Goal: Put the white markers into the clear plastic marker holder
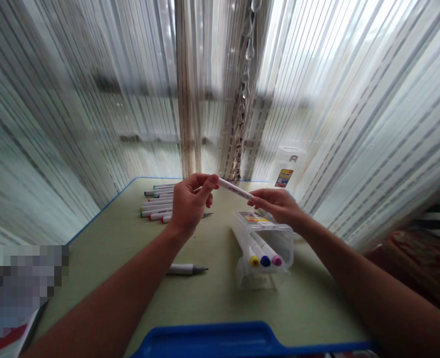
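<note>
A white marker is held up between my two hands, slanting down to the right above the table. My left hand pinches its left end, where a bit of red shows at the fingertips. The fingers of my right hand are closed on the other end. Below my right hand lies a clear plastic case, its open end toward me, with a yellow-ended marker, a blue-ended marker and a pink-ended marker inside. Behind my left hand, several white markers lie side by side.
The pale green table has a blue edge and a blue tray at the front. A grey-tipped pen lies near my left forearm. A clear piece with a label stands at the back right. Striped curtains hang behind.
</note>
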### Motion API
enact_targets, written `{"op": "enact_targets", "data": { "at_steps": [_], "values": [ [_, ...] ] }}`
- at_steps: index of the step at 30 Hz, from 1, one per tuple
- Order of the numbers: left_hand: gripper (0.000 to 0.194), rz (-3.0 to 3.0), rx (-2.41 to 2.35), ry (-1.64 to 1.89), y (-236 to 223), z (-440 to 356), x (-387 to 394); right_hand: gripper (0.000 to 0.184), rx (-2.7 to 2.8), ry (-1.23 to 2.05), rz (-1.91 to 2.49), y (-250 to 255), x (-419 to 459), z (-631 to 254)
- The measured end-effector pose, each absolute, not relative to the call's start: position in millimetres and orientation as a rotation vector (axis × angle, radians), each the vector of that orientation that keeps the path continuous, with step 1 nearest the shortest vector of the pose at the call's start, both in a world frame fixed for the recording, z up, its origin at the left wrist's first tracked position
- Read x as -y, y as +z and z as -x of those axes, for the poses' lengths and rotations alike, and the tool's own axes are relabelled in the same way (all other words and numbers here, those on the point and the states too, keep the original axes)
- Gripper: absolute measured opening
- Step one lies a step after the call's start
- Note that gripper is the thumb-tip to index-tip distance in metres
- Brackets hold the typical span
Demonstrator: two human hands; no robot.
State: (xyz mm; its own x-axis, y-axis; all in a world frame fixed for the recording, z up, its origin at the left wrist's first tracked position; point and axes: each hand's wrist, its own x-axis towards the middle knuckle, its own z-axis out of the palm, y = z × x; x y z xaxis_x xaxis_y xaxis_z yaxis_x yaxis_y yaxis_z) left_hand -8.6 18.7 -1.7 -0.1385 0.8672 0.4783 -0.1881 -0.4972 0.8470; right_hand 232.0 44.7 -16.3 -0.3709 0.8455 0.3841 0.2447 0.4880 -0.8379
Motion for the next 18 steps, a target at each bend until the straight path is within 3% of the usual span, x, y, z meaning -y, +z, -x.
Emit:
{"op": "enact_targets", "data": {
  "at_steps": [9,18],
  "values": [
    [0.028,-1.424,-0.940,1.702,-5,12,-20,0.035,1.688,0.923,0.930,-13,-43,-230],
    [0.031,-1.827,-1.048,1.389,-17,23,-28,0.036,1.399,1.017,0.789,-6,-45,-231]
  ]
}}
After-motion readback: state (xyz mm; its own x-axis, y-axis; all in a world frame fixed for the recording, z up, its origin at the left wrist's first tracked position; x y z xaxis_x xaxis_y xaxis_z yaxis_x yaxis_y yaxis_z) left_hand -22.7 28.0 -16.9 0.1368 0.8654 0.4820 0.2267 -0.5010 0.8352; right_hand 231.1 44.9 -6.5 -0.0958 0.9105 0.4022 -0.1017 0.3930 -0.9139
